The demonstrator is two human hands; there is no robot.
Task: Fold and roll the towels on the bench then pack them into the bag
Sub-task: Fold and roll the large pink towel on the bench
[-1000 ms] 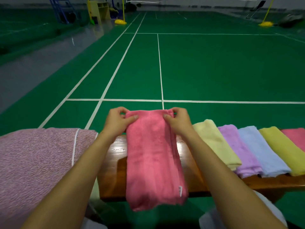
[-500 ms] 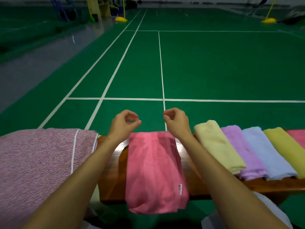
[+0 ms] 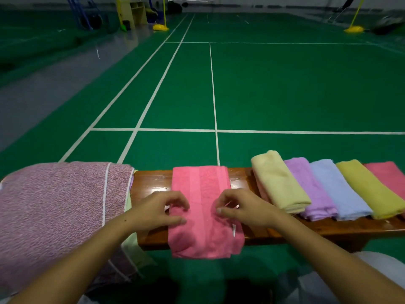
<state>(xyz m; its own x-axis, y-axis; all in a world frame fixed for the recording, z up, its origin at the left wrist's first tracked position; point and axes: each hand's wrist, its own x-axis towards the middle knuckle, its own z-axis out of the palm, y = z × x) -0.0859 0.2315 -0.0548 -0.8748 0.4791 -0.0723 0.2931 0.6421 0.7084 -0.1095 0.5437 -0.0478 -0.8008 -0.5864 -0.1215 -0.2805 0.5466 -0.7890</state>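
Observation:
A folded pink towel [image 3: 201, 185] lies across the wooden bench [image 3: 151, 181], and its near end hangs over the front edge. My left hand [image 3: 157, 209] is at the towel's left edge and my right hand [image 3: 243, 207] at its right edge, both about halfway along it. The fingers of both hands are loosely curled with a gap to the thumb, and I see no cloth held in them. A large mauve speckled fabric with a white cord [image 3: 54, 205], possibly the bag, covers the bench's left end.
To the right lie folded towels side by side: pale yellow [image 3: 278, 183], lilac [image 3: 311, 187], light blue [image 3: 337, 189], yellow [image 3: 370, 189] and another pink [image 3: 390, 174]. A light green cloth [image 3: 131, 244] peeks from under the mauve fabric. Green court floor lies beyond the bench.
Both hands let go of the pink towel's far end, which dropped flat on the bench. They then came back toward me to the towel's middle.

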